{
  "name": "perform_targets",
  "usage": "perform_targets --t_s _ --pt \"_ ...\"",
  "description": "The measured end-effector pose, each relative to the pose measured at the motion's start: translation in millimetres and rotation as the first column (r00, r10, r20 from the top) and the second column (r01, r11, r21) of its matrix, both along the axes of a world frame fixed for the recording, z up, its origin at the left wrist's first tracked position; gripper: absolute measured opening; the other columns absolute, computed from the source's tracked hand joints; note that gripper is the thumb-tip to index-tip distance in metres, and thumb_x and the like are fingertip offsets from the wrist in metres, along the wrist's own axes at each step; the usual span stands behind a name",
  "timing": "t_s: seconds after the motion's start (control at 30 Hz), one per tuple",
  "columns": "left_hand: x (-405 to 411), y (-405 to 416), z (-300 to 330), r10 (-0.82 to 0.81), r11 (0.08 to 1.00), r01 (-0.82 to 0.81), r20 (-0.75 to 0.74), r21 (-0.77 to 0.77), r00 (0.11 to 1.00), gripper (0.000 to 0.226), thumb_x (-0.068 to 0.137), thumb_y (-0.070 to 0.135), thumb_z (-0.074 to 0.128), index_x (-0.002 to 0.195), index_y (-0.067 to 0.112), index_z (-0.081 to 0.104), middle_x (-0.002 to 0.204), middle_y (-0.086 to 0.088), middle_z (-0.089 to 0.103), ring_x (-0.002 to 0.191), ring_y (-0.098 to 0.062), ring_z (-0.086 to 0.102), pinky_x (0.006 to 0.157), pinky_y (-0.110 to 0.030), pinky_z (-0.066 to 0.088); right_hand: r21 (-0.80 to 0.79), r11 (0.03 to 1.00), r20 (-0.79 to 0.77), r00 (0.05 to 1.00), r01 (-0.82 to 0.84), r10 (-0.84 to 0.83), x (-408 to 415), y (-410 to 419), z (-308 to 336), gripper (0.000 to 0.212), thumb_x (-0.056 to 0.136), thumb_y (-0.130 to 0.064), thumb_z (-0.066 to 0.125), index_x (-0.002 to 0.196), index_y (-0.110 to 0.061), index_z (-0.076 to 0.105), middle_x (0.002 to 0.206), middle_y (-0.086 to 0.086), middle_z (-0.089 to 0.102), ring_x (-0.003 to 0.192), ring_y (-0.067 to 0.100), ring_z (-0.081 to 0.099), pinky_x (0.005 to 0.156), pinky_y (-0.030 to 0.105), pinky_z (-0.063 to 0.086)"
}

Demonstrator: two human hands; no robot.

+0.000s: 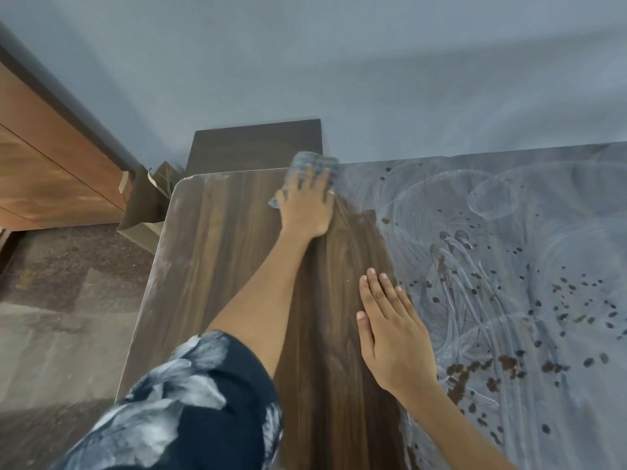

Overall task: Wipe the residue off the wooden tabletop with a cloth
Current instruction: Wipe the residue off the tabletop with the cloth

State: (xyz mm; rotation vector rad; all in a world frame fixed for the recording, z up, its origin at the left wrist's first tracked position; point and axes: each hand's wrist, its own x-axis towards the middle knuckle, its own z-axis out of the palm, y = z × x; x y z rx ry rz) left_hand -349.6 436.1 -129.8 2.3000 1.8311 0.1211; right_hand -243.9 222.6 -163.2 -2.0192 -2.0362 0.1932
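- The grey cloth sits at the tabletop's far edge, about 12 o'clock from you, bunched under your left hand.
- Your left hand presses flat on the cloth, fingers spread and nearly straight, the floral sleeve behind it at 7 o'clock.
- Your right hand lies flat on the bare wood, fingers straight, holding nothing, just beside the residue's edge.
- The wooden tabletop shows clean grain on the left; whitish smeared residue with dark brown spots covers everything from 1 to 4 o'clock.
- A dark wooden stand stands just beyond the cloth.
- A brown paper bag leans at 10 o'clock, beside an orange-brown cabinet.
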Motion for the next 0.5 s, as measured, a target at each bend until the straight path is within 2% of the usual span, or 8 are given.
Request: perform_targets --t_s 0.07,0.13,0.2,0.27,0.33,0.37,0.43,0.5 --pt "9.4 -25.6 -1.4 -0.294 0.955 0.295 -0.021 0.034 0.956 0.047 0.099 0.043 0.023 0.144 0.032 0.025 0.155 0.004 0.018 0.142 -0.021 0.013 0.109 -0.052 0.022 -0.009 1.0 -0.003 1.0 -0.003 0.003 0.1 -0.3 0.4 0.05 0.096 -0.029 0.028 0.139 -0.007 0.038 0.146 0.005 0.035 0.137 0.019 0.031 0.112 0.034 0.018" --pt "1.3 -34.1 -3.7 -0.443 0.895 0.446 -0.066 0.033 0.894 0.047 0.099 0.045 0.02 0.145 0.034 0.023 0.155 0.006 0.016 0.141 -0.02 0.013 0.107 -0.048 0.023 -0.01 1.0 -0.001 1.0 -0.003 0.003 0.1 0.1 0.2 0.05 0.096 -0.029 0.028 0.14 -0.007 0.038 0.147 0.005 0.035 0.137 0.018 0.03 0.112 0.034 0.018" --pt "-12.8 -15.4 -4.0 -0.332 0.941 0.336 -0.076 0.05 0.94 0.048 0.099 0.045 0.018 0.145 0.033 0.022 0.155 0.007 0.015 0.141 -0.022 0.013 0.108 -0.05 0.022 -0.011 1.0 -0.006 1.0 -0.002 0.002 -0.3 -0.2 -0.2 0.05 0.096 -0.029 0.028 0.14 -0.007 0.038 0.147 0.004 0.034 0.137 0.017 0.029 0.111 0.034 0.019" --pt "-21.1 11.0 -4.8 -0.07 0.997 0.071 -0.047 0.026 0.996 0.048 0.099 0.043 0.017 0.146 0.03 0.019 0.156 0.005 0.013 0.142 -0.026 0.011 0.109 -0.052 0.017 -0.006 1.0 -0.021 1.0 0.002 -0.002 -0.1 -0.5 -0.8 0.049 0.096 -0.029 0.029 0.14 -0.008 0.038 0.147 0.004 0.035 0.137 0.017 0.03 0.111 0.034 0.02" --pt "-16.5 30.3 -4.5 0.148 0.988 -0.148 0.005 -0.039 0.989 0.048 0.1 0.039 0.018 0.147 0.028 0.016 0.157 0.002 0.009 0.142 -0.029 0.006 0.11 -0.052 0.012 -0.007 1.0 -0.026 1.0 0.006 -0.007 0.1 0.1 -0.8 0.049 0.096 -0.029 0.029 0.139 -0.008 0.039 0.146 0.004 0.036 0.137 0.017 0.03 0.111 0.034 0.02" --pt "-8.6 33.6 -4.5 0.187 0.982 -0.186 0.015 -0.039 0.982 0.049 0.1 0.038 0.019 0.148 0.027 0.015 0.157 0.001 0.009 0.143 -0.029 0.004 0.111 -0.052 0.01 -0.011 1.0 -0.027 1.0 0.006 -0.006 0.2 0.5 -0.5 0.049 0.096 -0.029 0.029 0.139 -0.008 0.039 0.146 0.004 0.037 0.137 0.017 0.03 0.111 0.033 0.019" --pt "12.3 26.8 -2.7 0.126 0.992 -0.126 0.012 -0.01 0.992 0.049 0.101 0.035 0.02 0.148 0.025 0.014 0.157 -0.001 0.008 0.143 -0.028 0.004 0.111 -0.052 0.01 -0.02 1.0 -0.022 1.0 0.006 -0.007 0.2 0.3 0.1 0.049 0.096 -0.03 0.028 0.139 -0.009 0.039 0.146 0.004 0.038 0.137 0.017 0.031 0.111 0.034 0.02" --pt "29.5 3.9 -2.0 -0.08 0.996 0.08 -0.007 0.04 0.997 0.048 0.101 0.034 0.021 0.147 0.023 0.017 0.156 0.0 0.011 0.143 -0.023 0.007 0.112 -0.049 0.012 -0.027 1.0 -0.02 1.0 0.005 -0.005 0.5 0.0 -0.3 0.049 0.097 -0.03 0.027 0.139 -0.009 0.039 0.146 0.004 0.037 0.137 0.017 0.03 0.111 0.034 0.02"
